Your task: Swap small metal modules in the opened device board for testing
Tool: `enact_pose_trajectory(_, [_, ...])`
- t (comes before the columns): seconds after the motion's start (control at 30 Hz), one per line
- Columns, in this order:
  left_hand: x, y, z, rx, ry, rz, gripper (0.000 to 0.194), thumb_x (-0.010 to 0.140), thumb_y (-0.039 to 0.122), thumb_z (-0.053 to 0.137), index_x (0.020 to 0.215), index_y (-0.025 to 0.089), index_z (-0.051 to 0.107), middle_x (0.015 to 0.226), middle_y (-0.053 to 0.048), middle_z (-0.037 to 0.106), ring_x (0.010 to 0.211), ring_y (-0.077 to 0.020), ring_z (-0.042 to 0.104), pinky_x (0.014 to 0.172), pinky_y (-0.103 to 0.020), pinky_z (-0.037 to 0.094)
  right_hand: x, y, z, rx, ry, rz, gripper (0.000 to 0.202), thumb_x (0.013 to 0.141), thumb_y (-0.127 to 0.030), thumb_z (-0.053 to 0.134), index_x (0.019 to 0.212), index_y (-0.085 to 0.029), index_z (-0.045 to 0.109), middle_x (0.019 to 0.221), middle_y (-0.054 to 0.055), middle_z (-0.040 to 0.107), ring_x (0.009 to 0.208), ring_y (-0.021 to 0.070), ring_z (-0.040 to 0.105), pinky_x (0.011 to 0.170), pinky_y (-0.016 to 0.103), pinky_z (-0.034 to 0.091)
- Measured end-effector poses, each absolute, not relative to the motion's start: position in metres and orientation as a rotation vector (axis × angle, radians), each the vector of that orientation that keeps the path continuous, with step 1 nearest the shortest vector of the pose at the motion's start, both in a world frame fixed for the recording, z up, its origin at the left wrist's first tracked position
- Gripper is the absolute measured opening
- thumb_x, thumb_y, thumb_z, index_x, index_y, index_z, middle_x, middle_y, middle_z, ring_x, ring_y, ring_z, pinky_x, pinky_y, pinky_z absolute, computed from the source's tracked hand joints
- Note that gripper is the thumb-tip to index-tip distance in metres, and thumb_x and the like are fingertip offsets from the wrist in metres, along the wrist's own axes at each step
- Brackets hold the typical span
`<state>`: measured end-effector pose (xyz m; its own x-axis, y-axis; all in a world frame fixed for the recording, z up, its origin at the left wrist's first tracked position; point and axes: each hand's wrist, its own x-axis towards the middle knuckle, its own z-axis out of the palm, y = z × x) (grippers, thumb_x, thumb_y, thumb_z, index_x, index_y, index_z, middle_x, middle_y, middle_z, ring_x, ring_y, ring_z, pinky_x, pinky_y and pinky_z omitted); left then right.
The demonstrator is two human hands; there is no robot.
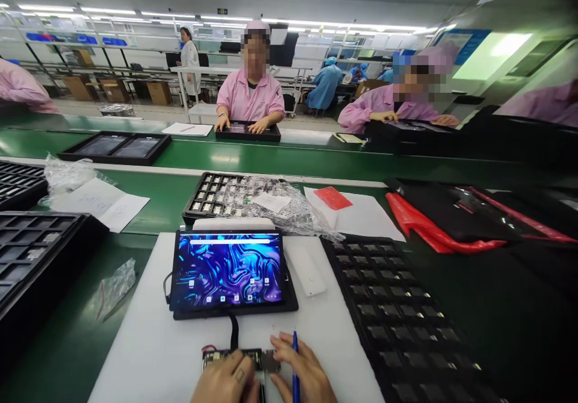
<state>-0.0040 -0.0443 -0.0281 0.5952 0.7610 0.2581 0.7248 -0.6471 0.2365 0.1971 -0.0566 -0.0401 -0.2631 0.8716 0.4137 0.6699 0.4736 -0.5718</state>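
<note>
A small circuit board (264, 359) lies on the white mat (153, 343) at the near edge, joined by a black cable (233, 331) to a lit tablet (229, 270) showing a blue home screen. My left hand (226, 380) rests on the board's left part, fingers pressing down. My right hand (301, 371) holds a blue pen (295, 367) upright between its fingers, with the fingertips touching the board's right end.
Black component trays lie at right (406, 312), at left (31, 252) and behind the tablet (212, 195) under crinkled plastic. Papers (361, 216), a red card (333, 197) and red-black bags (451, 222) lie beyond. Across the green conveyor (271, 159), people in pink coats work.
</note>
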Motion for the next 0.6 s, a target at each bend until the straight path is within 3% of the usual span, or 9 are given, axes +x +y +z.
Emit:
enact_pose_trajectory(0.2, [0.019,-0.045,-0.009,2.671,1.584,0.132,0.016,0.073,0.005,0.051,0.072,0.020,0.056,0.061,0.001,0.064,0.049,-0.0196,0.062,0.049,-0.027,0.046,0.197,-0.059,-0.042,-1.290,-2.055,0.369,0.027,0.070,-0.007,0.063,0.090,-0.025,0.057,0.101,0.003,0.073,0.097,0.0257,0.066,0.080,0.035,0.059])
enact_pose_trajectory(0.6, [0.025,-0.045,-0.005,2.601,1.513,0.034,0.021,0.066,0.001,0.052,0.074,0.017,0.063,0.067,-0.002,0.067,0.054,-0.0219,0.065,0.053,-0.029,0.051,0.197,-0.060,-0.042,-1.306,-1.934,0.495,0.020,0.081,-0.014,0.059,0.097,-0.026,0.065,0.084,0.004,0.073,0.098,0.0246,0.067,0.079,0.032,0.059])
